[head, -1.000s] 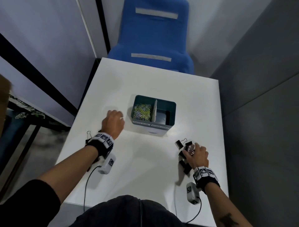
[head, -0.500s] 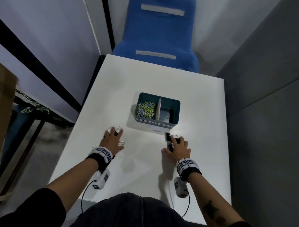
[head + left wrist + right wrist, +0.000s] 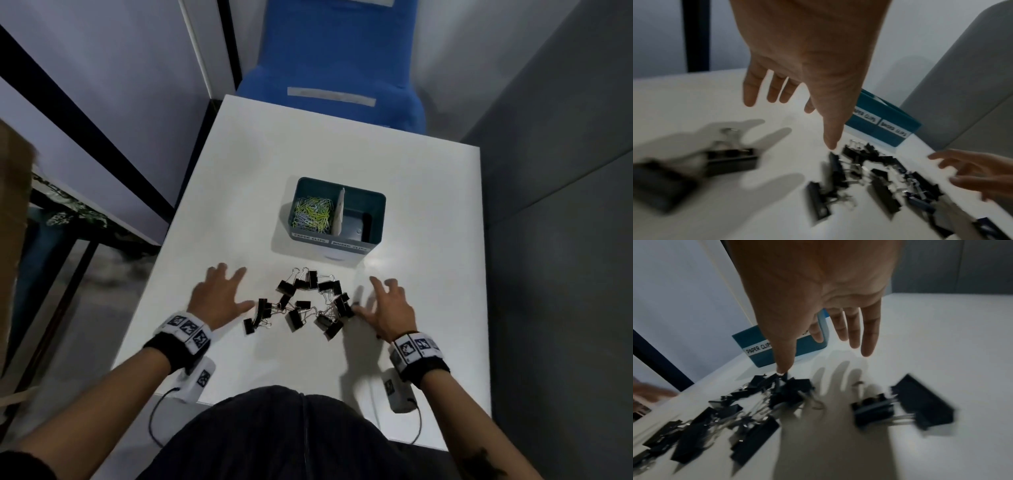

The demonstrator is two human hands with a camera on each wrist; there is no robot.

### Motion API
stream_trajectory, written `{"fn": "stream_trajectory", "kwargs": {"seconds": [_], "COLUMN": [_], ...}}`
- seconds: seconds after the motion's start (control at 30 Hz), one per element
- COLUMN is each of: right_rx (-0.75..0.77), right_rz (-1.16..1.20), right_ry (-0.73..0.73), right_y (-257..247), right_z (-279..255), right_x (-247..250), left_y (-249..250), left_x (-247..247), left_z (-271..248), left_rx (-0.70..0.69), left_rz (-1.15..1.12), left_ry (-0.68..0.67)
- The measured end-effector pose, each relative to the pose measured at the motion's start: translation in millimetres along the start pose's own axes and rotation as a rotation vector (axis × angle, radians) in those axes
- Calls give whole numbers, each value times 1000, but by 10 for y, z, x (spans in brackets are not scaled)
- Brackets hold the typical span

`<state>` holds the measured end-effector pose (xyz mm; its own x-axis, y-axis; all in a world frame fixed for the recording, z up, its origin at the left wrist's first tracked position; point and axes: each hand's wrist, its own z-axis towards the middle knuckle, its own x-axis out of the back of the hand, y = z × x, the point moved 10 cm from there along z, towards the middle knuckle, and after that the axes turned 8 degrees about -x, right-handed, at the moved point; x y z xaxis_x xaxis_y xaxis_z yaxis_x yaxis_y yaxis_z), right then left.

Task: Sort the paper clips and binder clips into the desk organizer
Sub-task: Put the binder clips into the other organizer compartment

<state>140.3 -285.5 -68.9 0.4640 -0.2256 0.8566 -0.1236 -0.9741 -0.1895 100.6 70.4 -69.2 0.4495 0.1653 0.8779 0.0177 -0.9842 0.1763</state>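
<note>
The binder clips (image 3: pixel 301 303) lie in one heap before the desk organizer (image 3: pixel 376 202), gathered for scooping, I think; left hand (image 3: pixel 217 296) and right hand (image 3: pixel 388 308) flank them, fingers spread, holding nothing.

**Both hands spread, palms down**

The person leans in with both forearms reaching forward, a banded black cuff and a small white camera unit strapped at each wrist. The left hand (image 3: pixel 219 294) hovers palm down, fingers straight and fanned apart, thumb stretched out toward the right. The right hand (image 3: pixel 388 308) mirrors it, fingers splayed and slightly bent at the tips, thumb pointing inward toward the left. Neither hand holds anything. Dark sleeves cover the upper arms; the forearms are bare.
</note>
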Motion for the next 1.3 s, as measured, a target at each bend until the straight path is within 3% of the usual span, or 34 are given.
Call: {"fn": "stream_trajectory", "kwargs": {"seconds": [0.1,0.2,0.37,0.5,0.67,0.83,1.03,1.13,1.3], "right_rx": [-112,-219,-200,-80,14,53,98,190,160], "right_rz": [-44,54,194,77,-92,-2,209,369,306], "right_ry": [-78,-174,-159,-179,-191,-85,-89,-92,-2], "right_y": [425,631,293,-202,-563,-681,-668,-623,-374], "right_z": [-100,-209,-225,-137,-46,-23,-47,-104,-211], "right_x": [-79,-311,-464,-457,-531,-532,-526,-452,-337], "left_y": [-590,-776,-303,234,765,1102,1260,1302,1366], "left_x": [-261,-570,-662,-610,-553,-545,-536,-471,-38], "left_z": [-267,-418,-323,-123,96,228,256,276,460], "left_rx": [193,257,80,-65,-146,-194,-243,-309,-336], "left_rz": [-40,-243,-332,-212,-102,-138,-309,-383,-111], "left_ry": [-142,-207,-128,-135,-129,-129,-96,-110,11]}}
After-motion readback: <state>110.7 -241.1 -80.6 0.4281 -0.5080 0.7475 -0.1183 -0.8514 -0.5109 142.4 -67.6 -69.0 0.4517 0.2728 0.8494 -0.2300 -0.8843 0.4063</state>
